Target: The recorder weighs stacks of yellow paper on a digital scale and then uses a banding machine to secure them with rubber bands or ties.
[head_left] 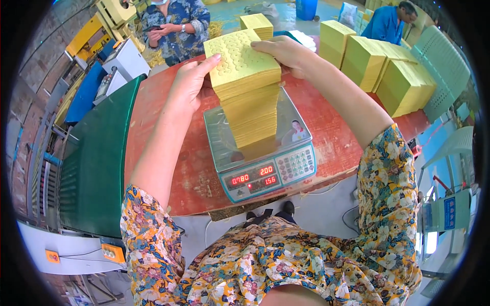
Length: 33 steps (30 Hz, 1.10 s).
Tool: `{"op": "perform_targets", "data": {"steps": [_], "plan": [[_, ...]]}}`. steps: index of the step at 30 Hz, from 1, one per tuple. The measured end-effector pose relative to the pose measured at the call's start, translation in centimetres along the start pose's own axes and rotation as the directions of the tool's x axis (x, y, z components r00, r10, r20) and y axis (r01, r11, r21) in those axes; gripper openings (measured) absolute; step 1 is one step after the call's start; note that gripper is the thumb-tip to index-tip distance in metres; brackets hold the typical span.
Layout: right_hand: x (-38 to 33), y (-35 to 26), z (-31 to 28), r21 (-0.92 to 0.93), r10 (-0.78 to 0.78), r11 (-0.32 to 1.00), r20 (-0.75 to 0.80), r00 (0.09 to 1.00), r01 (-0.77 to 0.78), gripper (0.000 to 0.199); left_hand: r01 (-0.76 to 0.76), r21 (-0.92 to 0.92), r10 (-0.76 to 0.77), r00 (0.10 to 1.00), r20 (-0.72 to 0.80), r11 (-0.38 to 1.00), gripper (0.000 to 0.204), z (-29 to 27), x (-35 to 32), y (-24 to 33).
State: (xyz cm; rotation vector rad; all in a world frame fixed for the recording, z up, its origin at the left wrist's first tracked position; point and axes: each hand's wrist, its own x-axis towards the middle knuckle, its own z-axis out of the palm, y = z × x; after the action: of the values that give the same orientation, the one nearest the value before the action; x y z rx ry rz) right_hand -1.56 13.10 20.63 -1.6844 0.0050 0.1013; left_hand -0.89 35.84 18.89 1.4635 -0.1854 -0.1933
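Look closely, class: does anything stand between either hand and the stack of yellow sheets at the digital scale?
Nothing visible does. The left hand and right hand both hold the upper part of the stack of yellow sheets, above the digital scale, with thumbs on its top face.

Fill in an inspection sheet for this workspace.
Surface: red table, its top scuffed.
Job's things: yellow stack standing on a scale with a lit display.
Clutter: spare yellow stacks along the table's far right.
Hands: left hand and right hand grip the yellow stack's upper part.
Cables: dark cord on the floor at right.
Surroundings: person in a patterned shirt and person in blue beyond the table; blue bin behind.
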Motion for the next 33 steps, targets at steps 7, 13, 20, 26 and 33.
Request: {"op": "perform_targets", "data": {"steps": [7, 13, 20, 26, 33], "plan": [[0.0, 0.3, -0.4, -0.092, -0.031, 0.995, 0.024, 0.999, 0.033, 0.047, -0.009, -0.062, 0.004, 0.997, -0.077, 0.998, 0.029, 0.2, 0.0, -1.3], [-0.1, 0.8, 0.1, -0.101, -0.028, 0.995, -0.028, 0.999, 0.025, 0.043, -0.051, -0.02, 0.05, 0.996, -0.068, 0.998, 0.03, 0.1, 0.0, -1.7], [0.6, 1.7, -0.7, -0.358, -0.075, 0.933, -0.073, 0.995, 0.044, 0.051, -0.07, -0.033, 0.066, 0.992, -0.105, 0.997, 0.032, 1.4, -1.0, -1.4], [1.9, 3.5, -2.1, -0.218, -0.117, 0.971, -0.069, 0.991, 0.1, 0.058, -0.162, 0.069, 0.172, 0.97, -0.172, 0.984, 0.046, 1.1, -0.9, -2.2], [2.6, 5.9, -0.4, 0.475, -0.04, 0.879, 0.026, 0.999, 0.023, 0.06, -0.041, -0.474, 0.059, 0.998, 0.023, 0.88, 0.067, 1.9, 2.1, -5.2]]}}
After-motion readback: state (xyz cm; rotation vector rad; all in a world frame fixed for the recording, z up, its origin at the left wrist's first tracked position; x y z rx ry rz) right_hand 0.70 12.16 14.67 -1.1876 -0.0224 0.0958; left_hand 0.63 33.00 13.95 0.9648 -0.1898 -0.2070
